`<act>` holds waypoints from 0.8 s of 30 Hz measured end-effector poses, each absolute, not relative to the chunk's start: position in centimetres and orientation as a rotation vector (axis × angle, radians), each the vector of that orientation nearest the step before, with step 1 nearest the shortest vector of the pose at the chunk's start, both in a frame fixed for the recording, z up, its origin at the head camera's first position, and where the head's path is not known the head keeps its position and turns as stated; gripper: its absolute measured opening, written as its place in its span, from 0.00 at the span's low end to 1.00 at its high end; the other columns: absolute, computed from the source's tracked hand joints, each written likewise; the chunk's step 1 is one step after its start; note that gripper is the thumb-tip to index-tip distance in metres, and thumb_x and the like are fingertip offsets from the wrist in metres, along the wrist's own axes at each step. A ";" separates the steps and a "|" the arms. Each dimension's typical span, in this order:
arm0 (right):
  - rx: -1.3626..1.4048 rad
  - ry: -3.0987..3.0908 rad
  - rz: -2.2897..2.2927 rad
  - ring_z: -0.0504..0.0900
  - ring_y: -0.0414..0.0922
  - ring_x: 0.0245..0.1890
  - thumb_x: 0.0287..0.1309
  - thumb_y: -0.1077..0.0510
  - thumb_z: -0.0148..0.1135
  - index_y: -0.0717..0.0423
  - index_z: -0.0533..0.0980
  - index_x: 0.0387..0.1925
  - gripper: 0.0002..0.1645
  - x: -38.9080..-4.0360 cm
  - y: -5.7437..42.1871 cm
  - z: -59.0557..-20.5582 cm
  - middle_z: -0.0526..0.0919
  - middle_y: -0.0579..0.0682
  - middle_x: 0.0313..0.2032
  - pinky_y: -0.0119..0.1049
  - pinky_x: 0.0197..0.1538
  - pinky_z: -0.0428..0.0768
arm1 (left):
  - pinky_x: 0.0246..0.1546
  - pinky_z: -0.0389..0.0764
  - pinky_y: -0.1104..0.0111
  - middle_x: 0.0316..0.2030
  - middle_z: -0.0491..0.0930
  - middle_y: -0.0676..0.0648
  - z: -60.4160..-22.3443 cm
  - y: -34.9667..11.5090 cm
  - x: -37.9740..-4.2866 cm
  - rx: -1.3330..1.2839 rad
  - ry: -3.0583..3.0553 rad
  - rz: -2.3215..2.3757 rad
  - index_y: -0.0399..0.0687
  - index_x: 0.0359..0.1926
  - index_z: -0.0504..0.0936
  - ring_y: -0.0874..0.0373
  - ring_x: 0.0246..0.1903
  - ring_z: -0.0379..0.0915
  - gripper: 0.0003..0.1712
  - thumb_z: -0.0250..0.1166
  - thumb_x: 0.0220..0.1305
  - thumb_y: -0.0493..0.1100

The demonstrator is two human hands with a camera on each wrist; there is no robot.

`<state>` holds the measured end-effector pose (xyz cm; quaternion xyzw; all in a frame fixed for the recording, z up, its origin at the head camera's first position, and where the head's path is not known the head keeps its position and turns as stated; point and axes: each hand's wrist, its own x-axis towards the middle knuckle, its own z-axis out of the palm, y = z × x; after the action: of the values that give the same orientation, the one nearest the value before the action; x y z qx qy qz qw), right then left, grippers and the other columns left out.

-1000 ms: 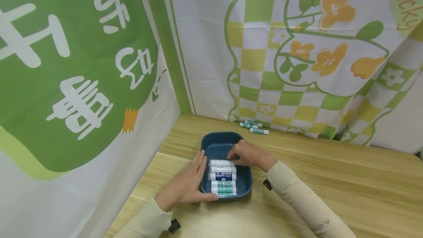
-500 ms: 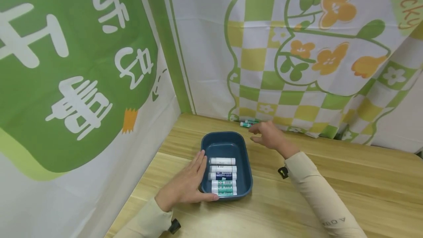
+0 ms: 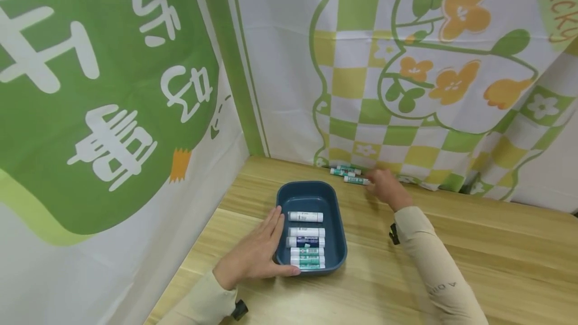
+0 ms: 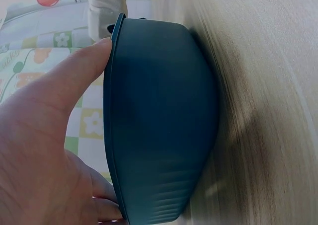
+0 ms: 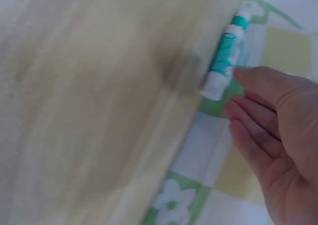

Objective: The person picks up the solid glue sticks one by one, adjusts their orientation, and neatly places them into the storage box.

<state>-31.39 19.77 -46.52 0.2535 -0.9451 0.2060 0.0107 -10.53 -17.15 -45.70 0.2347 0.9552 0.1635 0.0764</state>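
Note:
A dark blue plastic bin (image 3: 301, 202) stands on the table. My left hand (image 3: 251, 253) rests on its left rim, thumb at the near corner, fingers straight along the side. Inside lies a column of tubes that look like glue sticks: a white one (image 3: 305, 216) set apart, another white one (image 3: 307, 232), a dark blue-labelled one (image 3: 305, 241) and several green-labelled ones (image 3: 307, 259). By the curtain, my right hand (image 3: 389, 189) is beside a green-labelled glue stick (image 3: 356, 180). In the right wrist view its fingers are extended, thumb close to the glue stick (image 5: 226, 56), gripping nothing.
Behind that glue stick lie two more green-labelled glue sticks (image 3: 342, 172), against a checked curtain (image 3: 352, 84) at the table's back edge. A green and white cloth (image 3: 135, 164) hangs along the left side. Wooden tabletop (image 3: 451, 245) extends to the right.
My right hand has left the bin and moved back and right to the loose glue sticks. The topmost white glue stick has shifted slightly toward the bin's far end. The left hand stays put.

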 end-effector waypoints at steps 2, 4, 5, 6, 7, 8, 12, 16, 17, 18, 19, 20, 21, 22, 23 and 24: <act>0.725 -2.962 0.656 0.89 0.61 0.43 0.65 0.69 0.66 0.70 0.84 0.50 0.13 -31.7 19.8 -47.1 0.89 0.67 0.45 0.57 0.48 0.88 | 0.82 0.58 0.46 0.84 0.36 0.29 -45.7 -17.1 -10.5 0.704 2.863 0.494 0.29 0.83 0.46 0.38 0.85 0.36 0.76 0.63 0.58 0.82; 0.685 -2.972 0.658 0.89 0.58 0.40 0.64 0.69 0.65 0.69 0.84 0.48 0.12 -32.1 19.8 -47.4 0.89 0.66 0.43 0.55 0.45 0.88 | 0.82 0.58 0.46 0.84 0.36 0.29 -45.8 -17.1 -10.5 0.702 2.861 0.496 0.29 0.83 0.46 0.38 0.85 0.36 0.76 0.63 0.58 0.82; 0.674 -2.978 0.660 0.89 0.56 0.37 0.64 0.69 0.63 0.69 0.84 0.45 0.10 -32.2 19.8 -47.5 0.89 0.64 0.41 0.53 0.43 0.88 | 0.82 0.58 0.46 0.84 0.36 0.30 -45.8 -17.1 -10.5 0.698 2.861 0.496 0.29 0.83 0.46 0.39 0.85 0.36 0.76 0.63 0.58 0.82; 0.661 -2.979 0.657 0.88 0.55 0.36 0.64 0.70 0.62 0.67 0.84 0.43 0.09 -32.4 19.7 -47.6 0.89 0.63 0.40 0.52 0.41 0.88 | 0.82 0.58 0.46 0.84 0.36 0.30 -45.8 -17.1 -10.6 0.698 2.861 0.497 0.29 0.83 0.46 0.39 0.85 0.36 0.76 0.63 0.58 0.82; 0.649 -2.982 0.655 0.86 0.53 0.34 0.63 0.70 0.60 0.67 0.83 0.40 0.07 -32.5 19.7 -47.7 0.87 0.61 0.36 0.50 0.38 0.86 | 0.82 0.58 0.46 0.84 0.36 0.30 -45.9 -17.1 -10.6 0.696 2.861 0.499 0.30 0.83 0.46 0.39 0.85 0.36 0.76 0.63 0.58 0.83; 0.638 -2.985 0.650 0.84 0.52 0.33 0.62 0.70 0.60 0.66 0.83 0.38 0.07 -32.6 19.7 -47.8 0.87 0.60 0.35 0.48 0.37 0.85 | 0.82 0.58 0.46 0.84 0.36 0.30 -45.9 -17.1 -10.6 0.697 2.862 0.499 0.30 0.83 0.46 0.39 0.85 0.36 0.76 0.63 0.58 0.83; 0.622 -2.974 0.621 0.80 0.49 0.30 0.61 0.69 0.60 0.64 0.84 0.38 0.08 -32.9 19.7 -48.6 0.86 0.58 0.33 0.47 0.37 0.82 | 0.82 0.58 0.46 0.84 0.35 0.31 -45.9 -17.0 -10.7 0.696 2.857 0.498 0.30 0.83 0.45 0.39 0.85 0.36 0.76 0.63 0.58 0.83; 0.672 -2.916 0.581 0.78 0.48 0.29 0.60 0.69 0.63 0.64 0.85 0.37 0.07 -33.1 19.7 -49.3 0.86 0.58 0.32 0.46 0.36 0.81 | 0.82 0.58 0.47 0.85 0.34 0.31 -45.8 -16.9 -10.7 0.686 2.848 0.490 0.31 0.83 0.45 0.39 0.85 0.35 0.76 0.64 0.58 0.82; 0.680 -2.905 0.582 0.77 0.48 0.28 0.60 0.69 0.63 0.64 0.86 0.37 0.07 -33.2 19.7 -49.4 0.86 0.58 0.32 0.46 0.36 0.81 | 0.82 0.58 0.47 0.85 0.34 0.32 -45.8 -17.0 -10.7 0.682 2.846 0.489 0.31 0.83 0.45 0.39 0.85 0.35 0.76 0.64 0.58 0.82; 0.686 -2.897 0.579 0.77 0.47 0.28 0.60 0.69 0.64 0.64 0.86 0.36 0.06 -33.2 19.7 -49.5 0.86 0.58 0.31 0.45 0.36 0.81 | 0.82 0.58 0.47 0.85 0.34 0.32 -45.8 -17.0 -10.6 0.680 2.844 0.490 0.31 0.83 0.44 0.39 0.85 0.35 0.76 0.64 0.58 0.82; 0.690 -2.893 0.576 0.77 0.47 0.28 0.60 0.70 0.64 0.64 0.86 0.36 0.06 -33.3 19.6 -49.5 0.87 0.57 0.31 0.45 0.35 0.80 | 0.82 0.58 0.47 0.85 0.34 0.32 -45.7 -17.0 -10.6 0.678 2.843 0.493 0.31 0.83 0.44 0.39 0.85 0.35 0.76 0.64 0.58 0.82; 0.696 -2.892 0.572 0.77 0.47 0.28 0.60 0.70 0.64 0.63 0.86 0.36 0.07 -33.3 19.6 -49.5 0.87 0.57 0.32 0.45 0.35 0.80 | 0.82 0.58 0.47 0.85 0.34 0.32 -45.7 -17.0 -10.6 0.675 2.842 0.494 0.31 0.83 0.44 0.39 0.85 0.34 0.76 0.64 0.58 0.82; 0.702 -2.893 0.573 0.77 0.46 0.28 0.61 0.70 0.64 0.64 0.87 0.37 0.07 -33.3 19.6 -49.5 0.88 0.58 0.32 0.44 0.35 0.81 | 0.82 0.58 0.47 0.85 0.34 0.32 -45.7 -17.0 -10.6 0.671 2.840 0.496 0.32 0.83 0.44 0.39 0.85 0.34 0.76 0.64 0.58 0.82; 0.707 -2.897 0.572 0.77 0.46 0.28 0.61 0.69 0.64 0.63 0.87 0.38 0.08 -33.3 19.5 -49.5 0.88 0.57 0.33 0.44 0.36 0.81 | 0.82 0.58 0.47 0.85 0.34 0.32 -45.7 -17.0 -10.6 0.668 2.841 0.497 0.32 0.83 0.44 0.39 0.85 0.35 0.76 0.64 0.58 0.82; 0.711 -2.901 0.569 0.77 0.46 0.28 0.61 0.69 0.64 0.63 0.88 0.38 0.08 -33.3 19.5 -49.5 0.89 0.57 0.33 0.44 0.36 0.81 | 0.82 0.58 0.47 0.85 0.34 0.32 -45.7 -17.0 -10.6 0.666 2.841 0.497 0.32 0.83 0.44 0.39 0.85 0.35 0.76 0.64 0.58 0.82; 0.720 -2.903 0.565 0.77 0.45 0.28 0.62 0.69 0.64 0.62 0.88 0.39 0.09 -33.3 19.4 -49.5 0.88 0.57 0.32 0.43 0.36 0.80 | 0.82 0.58 0.47 0.85 0.34 0.32 -45.7 -17.0 -10.6 0.665 2.841 0.497 0.31 0.83 0.44 0.39 0.85 0.35 0.76 0.64 0.58 0.82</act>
<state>-33.32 19.40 -49.45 0.2363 -0.9526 0.1853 0.0490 -10.57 -17.04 -45.70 0.2236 0.9559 0.1674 0.0910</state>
